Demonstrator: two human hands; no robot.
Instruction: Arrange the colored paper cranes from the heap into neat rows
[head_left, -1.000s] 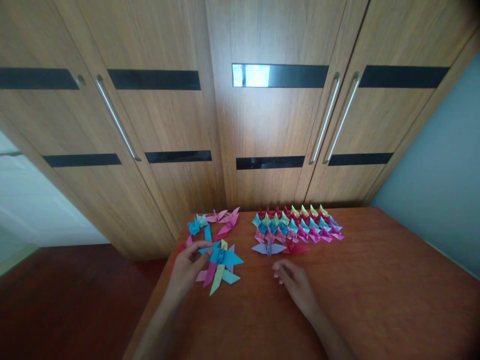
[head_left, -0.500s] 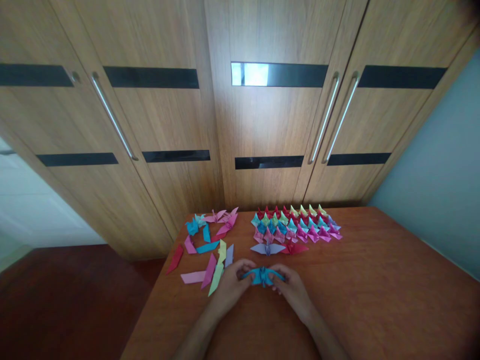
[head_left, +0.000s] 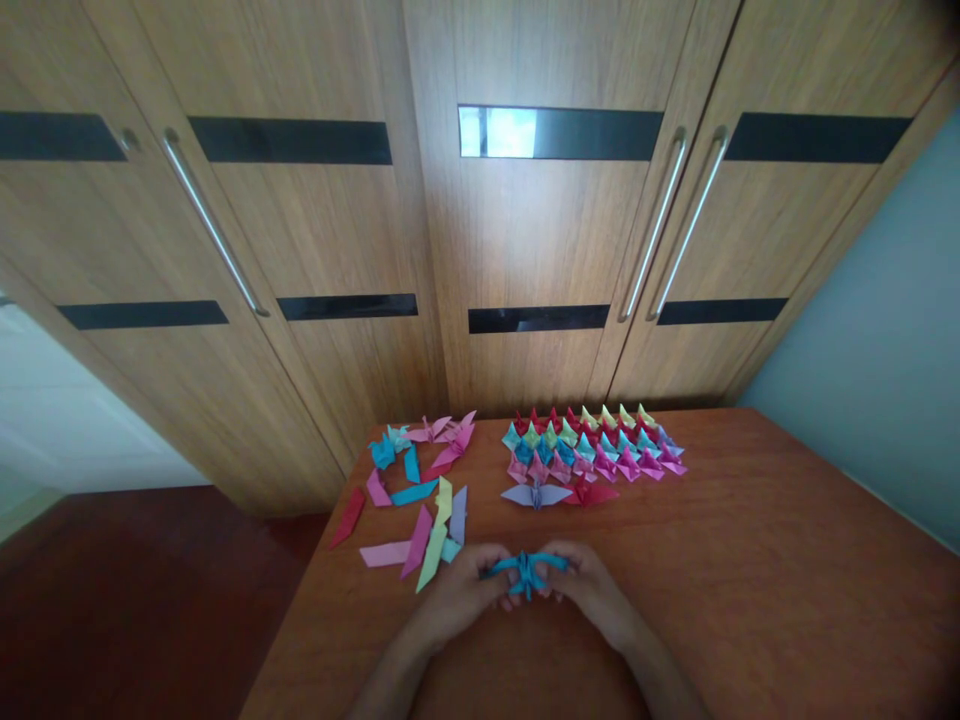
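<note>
Hands pinch the blue crane (head_left: 527, 573) between them over the near part of the counter (head_left: 675, 600), the left hand (head_left: 472, 590) gripping one wing and the right hand (head_left: 586, 590) the other. Just beyond it lie a lavender crane (head_left: 536, 494) and a red crane (head_left: 589, 494) side by side, with packed rows of cranes (head_left: 596, 445) behind them. Left of these, folded strips (head_left: 420, 540) and a few loose pink cranes (head_left: 450, 435) are scattered.
</note>
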